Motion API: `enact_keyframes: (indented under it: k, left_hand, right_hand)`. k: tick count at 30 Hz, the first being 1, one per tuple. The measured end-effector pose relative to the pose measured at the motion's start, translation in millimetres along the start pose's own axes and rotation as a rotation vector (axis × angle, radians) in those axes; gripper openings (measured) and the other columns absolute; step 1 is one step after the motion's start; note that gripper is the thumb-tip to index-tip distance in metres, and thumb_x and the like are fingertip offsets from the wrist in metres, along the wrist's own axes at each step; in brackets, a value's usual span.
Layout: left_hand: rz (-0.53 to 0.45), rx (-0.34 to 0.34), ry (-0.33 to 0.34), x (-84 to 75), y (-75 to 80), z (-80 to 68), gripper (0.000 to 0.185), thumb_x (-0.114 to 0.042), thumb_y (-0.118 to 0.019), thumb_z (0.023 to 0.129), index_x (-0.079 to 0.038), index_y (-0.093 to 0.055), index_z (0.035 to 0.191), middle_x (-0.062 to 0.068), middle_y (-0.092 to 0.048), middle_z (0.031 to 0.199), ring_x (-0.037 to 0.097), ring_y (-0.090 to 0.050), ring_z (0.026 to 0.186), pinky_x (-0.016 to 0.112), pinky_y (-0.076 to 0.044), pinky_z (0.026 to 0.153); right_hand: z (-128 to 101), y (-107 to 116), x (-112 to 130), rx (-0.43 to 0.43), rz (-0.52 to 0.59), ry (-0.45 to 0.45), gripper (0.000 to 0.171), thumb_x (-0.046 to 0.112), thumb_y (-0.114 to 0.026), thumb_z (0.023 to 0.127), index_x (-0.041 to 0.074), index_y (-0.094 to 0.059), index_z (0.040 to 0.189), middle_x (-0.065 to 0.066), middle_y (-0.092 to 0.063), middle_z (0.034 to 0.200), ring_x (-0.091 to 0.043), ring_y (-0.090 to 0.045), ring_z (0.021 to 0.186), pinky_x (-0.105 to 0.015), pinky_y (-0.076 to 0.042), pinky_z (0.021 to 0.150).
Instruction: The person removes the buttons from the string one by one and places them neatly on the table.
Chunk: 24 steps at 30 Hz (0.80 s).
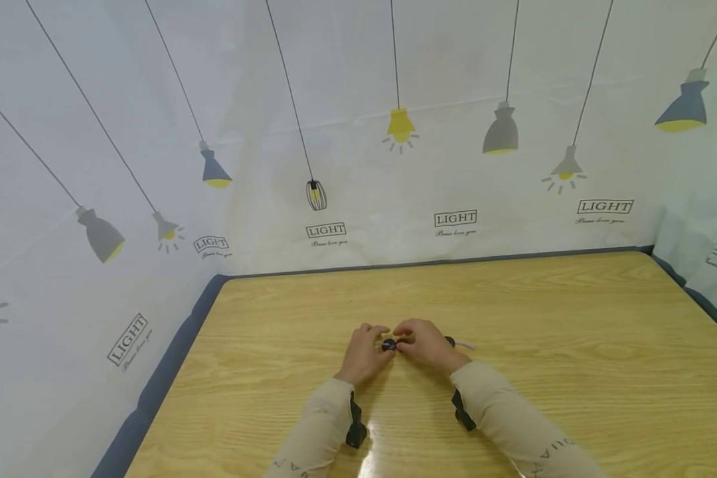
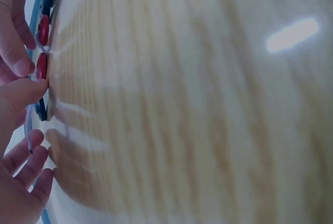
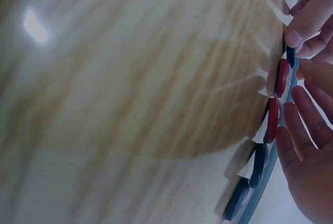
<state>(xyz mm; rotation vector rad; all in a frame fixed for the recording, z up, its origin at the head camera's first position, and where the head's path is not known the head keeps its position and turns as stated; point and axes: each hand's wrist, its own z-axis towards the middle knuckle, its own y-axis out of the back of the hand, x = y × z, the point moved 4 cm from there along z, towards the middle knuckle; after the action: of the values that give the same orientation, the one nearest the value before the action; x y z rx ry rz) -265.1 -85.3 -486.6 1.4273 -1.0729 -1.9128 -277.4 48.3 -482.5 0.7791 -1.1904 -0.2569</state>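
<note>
Flat, round dark and red beads form a row on a pale string, standing on edge at the table. My left hand pinches the dark bead at the row's left end between thumb and finger. A pale bit of string sticks out beside that bead, among the left fingers. At the red bead beside it, my right hand pinches with thumb and index finger, its other fingers spread. Another red bead and two dark ones, the outermost a dark bead, trail away under the right palm.
A pinkish string end lies on the wooden table right of the beads. Dark wrist mounts hang below both sleeves. A white curtain printed with lamps stands along the table's back and sides.
</note>
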Motion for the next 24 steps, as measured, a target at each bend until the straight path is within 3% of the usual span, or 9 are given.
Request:
enact_keyframes:
  k: [11,18,24]
  left_hand:
    - [-0.149,0.031,0.047,5.8,0.0,4.4,0.038,-0.015,-0.071,0.075,-0.008,-0.062,0.110,0.009,-0.049,0.096,0.023,-0.046,0.088,0.034,-0.040,0.073]
    - [-0.170,0.035,0.043,9.8,-1.2,7.6,0.027,-0.014,-0.072,0.073,-0.010,-0.067,0.100,0.005,-0.053,0.090,0.019,-0.045,0.084,0.031,-0.036,0.070]
    - [-0.251,0.031,0.026,13.4,-1.6,5.5,0.026,-0.013,-0.069,0.076,-0.006,-0.066,0.101,0.005,-0.057,0.092,0.019,-0.048,0.086,0.033,-0.037,0.075]
  right_hand:
    - [4.1,-4.6,-2.0,-0.001,-0.082,0.021,0.008,0.003,-0.068,0.076,0.004,-0.065,0.083,-0.004,-0.062,0.085,-0.016,-0.057,0.080,-0.031,-0.046,0.073]
    - [6.9,-5.7,-2.6,-0.018,-0.082,-0.003,0.008,0.003,-0.070,0.073,0.006,-0.067,0.079,-0.003,-0.062,0.083,-0.017,-0.057,0.081,-0.034,-0.045,0.075]
    - [7.2,-7.5,-3.0,-0.011,-0.092,-0.015,0.007,0.006,-0.071,0.073,0.007,-0.068,0.078,-0.002,-0.062,0.082,-0.017,-0.056,0.079,-0.034,-0.045,0.074]
